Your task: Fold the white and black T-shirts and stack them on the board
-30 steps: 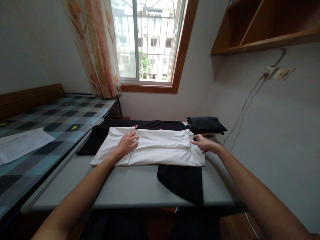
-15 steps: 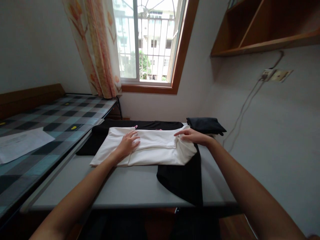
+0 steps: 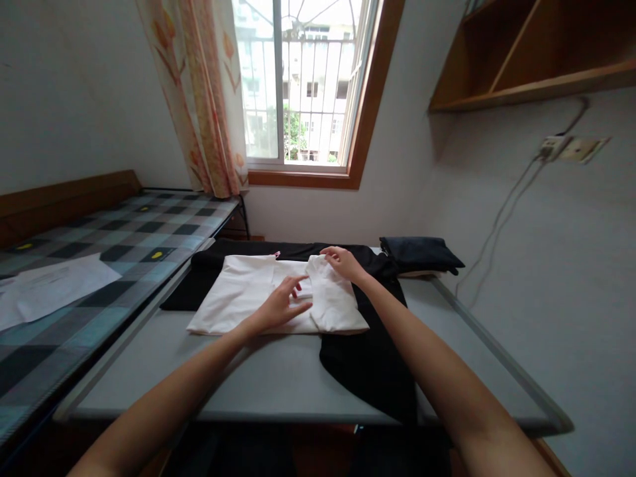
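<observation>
- The white garment (image 3: 238, 298) is lying folded toward the grey table's (image 3: 278, 384) eleven o'clock, over a black garment (image 3: 370, 368) that is showing at its twelve and four o'clock
- The left hand (image 3: 278, 307) is spreading loose, unclenched fingers over its middle, grasping nothing
- The right hand (image 3: 344, 263) is touching its folded-over end at two o'clock; whether the fingers are pinching cloth, one cannot tell

Papers (image 3: 64, 288) lie on the checked bed (image 3: 171, 228) near 1 floral curtain (image 3: 206, 99).
</observation>
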Demonstrator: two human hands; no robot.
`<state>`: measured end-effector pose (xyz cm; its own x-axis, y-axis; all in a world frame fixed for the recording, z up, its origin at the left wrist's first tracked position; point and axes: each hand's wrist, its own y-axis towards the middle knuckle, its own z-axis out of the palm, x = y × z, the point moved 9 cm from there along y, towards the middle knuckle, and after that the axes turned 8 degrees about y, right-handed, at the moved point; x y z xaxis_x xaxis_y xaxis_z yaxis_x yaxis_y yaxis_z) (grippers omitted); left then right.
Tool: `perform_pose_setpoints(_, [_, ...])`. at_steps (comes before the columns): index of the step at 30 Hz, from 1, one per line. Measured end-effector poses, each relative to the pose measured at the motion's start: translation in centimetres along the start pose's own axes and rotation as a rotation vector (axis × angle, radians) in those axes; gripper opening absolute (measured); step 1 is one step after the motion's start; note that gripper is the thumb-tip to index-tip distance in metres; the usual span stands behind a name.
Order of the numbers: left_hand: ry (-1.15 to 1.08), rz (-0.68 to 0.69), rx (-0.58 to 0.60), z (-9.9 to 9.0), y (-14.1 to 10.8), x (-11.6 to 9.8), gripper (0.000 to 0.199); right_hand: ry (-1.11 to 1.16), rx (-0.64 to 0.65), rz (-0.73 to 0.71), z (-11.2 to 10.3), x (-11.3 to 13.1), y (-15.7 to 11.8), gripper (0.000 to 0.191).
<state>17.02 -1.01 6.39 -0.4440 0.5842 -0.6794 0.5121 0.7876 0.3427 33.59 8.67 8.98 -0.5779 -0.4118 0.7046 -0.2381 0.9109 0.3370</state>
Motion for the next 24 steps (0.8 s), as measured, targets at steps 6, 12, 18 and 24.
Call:
perform_pose_setpoints(6, [0.404,0.392,0.131,2.6,-1.7,-6.0,0.041,-0.508,0.076,0.048,-0.8,-2.4,0.1,0.034])
perform_pose_setpoints(12, [0.636,0.512,0.105,4.6,-2.1,-6.7,0.033,-0.664,0.162,0.071,1.3,-1.7,0.8,0.045])
perform_pose_setpoints(18, [0.823,0.626,0.143,5.0,-2.3,-6.9,0.018,-0.658,0.185,0.109,2.2,-1.5,1.8,0.041])
perform_pose_setpoints(24, [0.831,0.611,0.175,2.0,-2.4,-7.3,0.010,-0.502,0.029,0.071,2.8,1.4,3.9,0.050])
